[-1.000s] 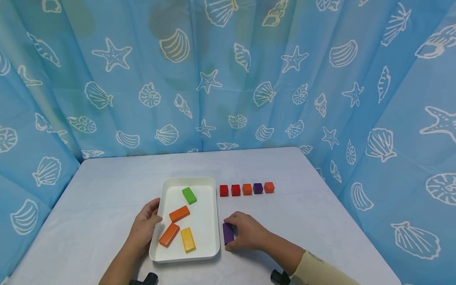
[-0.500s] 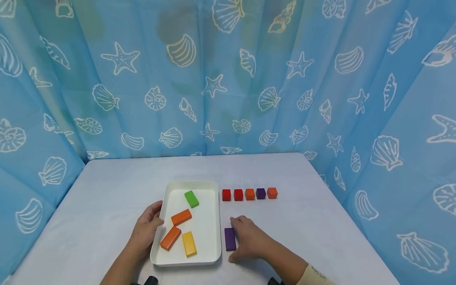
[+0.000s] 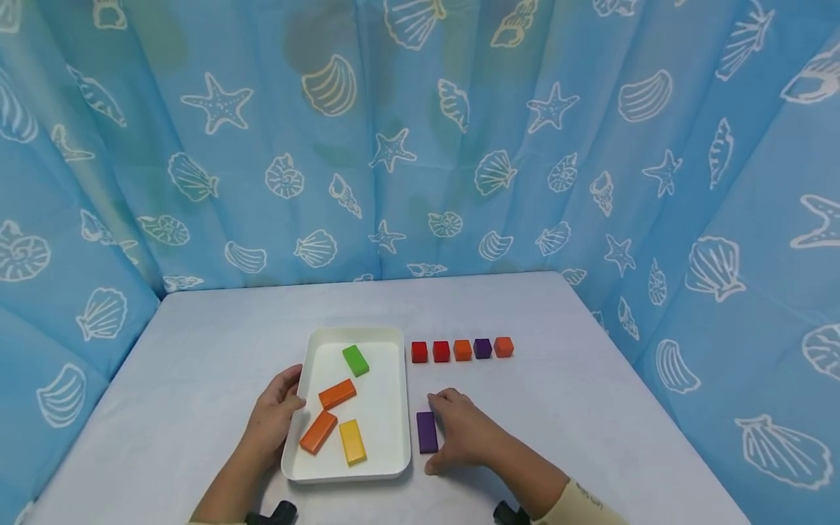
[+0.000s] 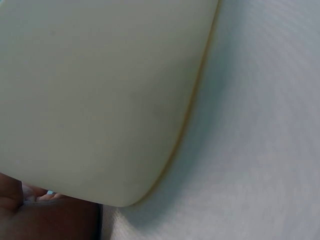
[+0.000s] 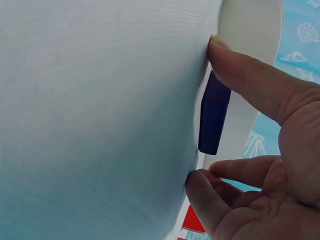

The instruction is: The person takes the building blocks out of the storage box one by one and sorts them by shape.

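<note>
My left hand (image 3: pixel 270 414) grips the left side of a white tray (image 3: pixel 386 408), its thumb at the rim. The tray wall (image 4: pixel 100 100) fills much of the left wrist view, hiding most of that hand. Inside lie a green block (image 3: pixel 356 360), two orange blocks (image 3: pixel 337 394) and a yellow block (image 3: pixel 353 442). Right of the tray, a purple rectangular block (image 3: pixel 427 433) rests on the table. My right hand (image 3: pixel 464 432) is spread beside it, thumb and fingers apart. In the right wrist view, gaps show between the fingertips and the block's ends.
Behind the purple block stands a row of small cubes: two red (image 3: pixel 419 352), an orange (image 3: pixel 462 350), a purple (image 3: pixel 483 348) and an orange-red (image 3: pixel 504 347). White cloth covers the table (image 3: pixel 564 394). A blue shell-patterned curtain (image 3: pixel 420 182) hangs behind and at the sides.
My right thumb and fingers have come off the purple block and spread apart, leaving it on the table beside the tray. The left hand stays at the tray; the head view has shifted slightly.
</note>
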Demonstrator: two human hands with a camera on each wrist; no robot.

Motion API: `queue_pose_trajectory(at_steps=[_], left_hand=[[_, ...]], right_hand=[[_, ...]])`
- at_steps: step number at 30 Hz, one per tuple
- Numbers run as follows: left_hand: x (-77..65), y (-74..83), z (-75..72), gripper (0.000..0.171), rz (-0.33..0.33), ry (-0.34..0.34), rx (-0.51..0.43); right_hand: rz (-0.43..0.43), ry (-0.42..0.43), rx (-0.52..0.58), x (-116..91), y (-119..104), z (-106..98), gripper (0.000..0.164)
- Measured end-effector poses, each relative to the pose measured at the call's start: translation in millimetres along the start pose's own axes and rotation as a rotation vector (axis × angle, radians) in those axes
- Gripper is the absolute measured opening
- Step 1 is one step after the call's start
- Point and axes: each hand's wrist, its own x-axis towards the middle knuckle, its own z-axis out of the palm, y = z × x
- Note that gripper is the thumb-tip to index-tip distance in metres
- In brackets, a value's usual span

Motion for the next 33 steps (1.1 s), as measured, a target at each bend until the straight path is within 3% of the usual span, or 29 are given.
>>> queue_pose_trajectory(at_steps=[10, 14, 19, 25, 33], left_hand=[[0.9, -1.2, -1.1, 0.067, 0.028, -0.02, -0.02], [0.8, -2.2, -0.8, 0.067, 0.026, -0.018, -0.02], [0.8, -2.9, -0.1, 0.067, 0.016, -0.012, -0.006], [4.0, -2.7, 0.3, 0.069, -0.005, 0.0, -0.003], [7.2, -1.3, 0.4, 0.071, -0.032, 0.002, -0.005]], right_hand=[[-0.018, -0.025, -0.063, -0.5, -6.0, -6.2, 0.116], [-0.075, 0.026, -0.092, -1.2, -10.2, -15.0, 0.119], [-0.144, 0.113, -0.048, 0.3, -23.7, -30.0, 0.121], [-0.175, 0.14, -0.004, 15.4, -44.5, -38.0, 0.11], [-0.263, 0.125, -0.005, 46.9, -70.3, -28.6, 0.096]])
